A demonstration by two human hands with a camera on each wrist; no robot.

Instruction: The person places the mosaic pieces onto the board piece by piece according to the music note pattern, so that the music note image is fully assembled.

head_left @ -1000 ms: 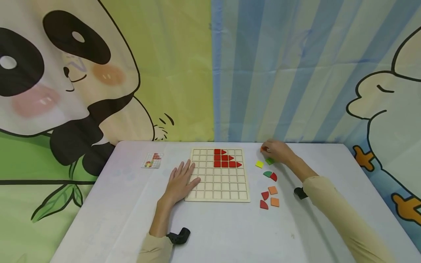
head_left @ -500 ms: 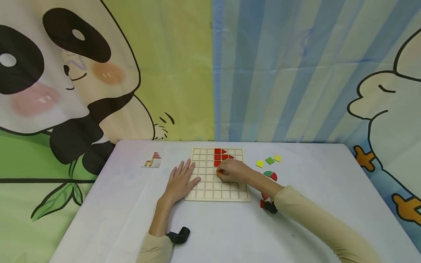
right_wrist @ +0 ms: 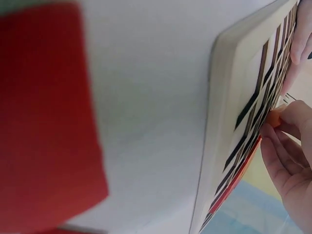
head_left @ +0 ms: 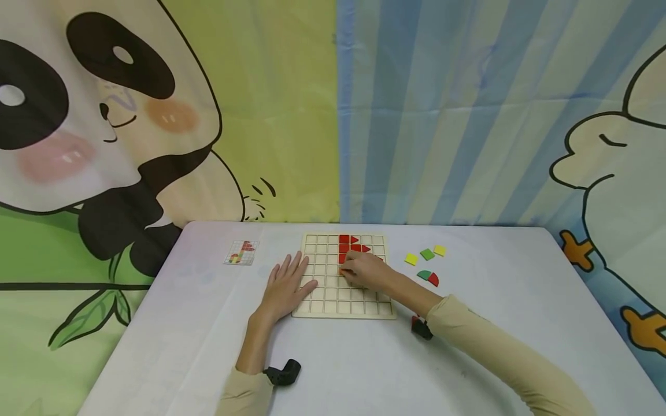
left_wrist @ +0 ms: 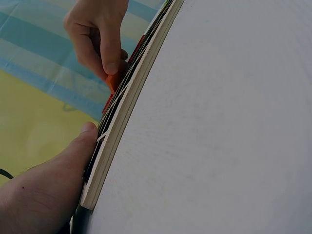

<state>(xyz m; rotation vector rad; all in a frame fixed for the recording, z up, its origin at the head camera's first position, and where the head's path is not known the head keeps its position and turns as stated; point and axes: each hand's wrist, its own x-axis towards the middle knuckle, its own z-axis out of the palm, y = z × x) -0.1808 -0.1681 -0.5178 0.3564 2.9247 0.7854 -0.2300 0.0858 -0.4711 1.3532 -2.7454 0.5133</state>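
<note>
While the right hand (head_left: 368, 271) pinches, small orange tile (left_wrist: 113, 82), partly hidden

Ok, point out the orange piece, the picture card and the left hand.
Orange piece (left_wrist: 113, 83): left wrist view, its exposed part.
Picture card (head_left: 241, 253): head view, middle of its printed face.
Left hand (head_left: 284, 288): head view, back of the hand.

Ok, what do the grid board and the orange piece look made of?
The grid board looks like matte, pale wood, maybe plywood: the left wrist view shows fine lines along its thick edge. The orange piece looks smooth, with no visible grain, so perhaps painted wood or plastic; the right hand hides part of it.
</note>
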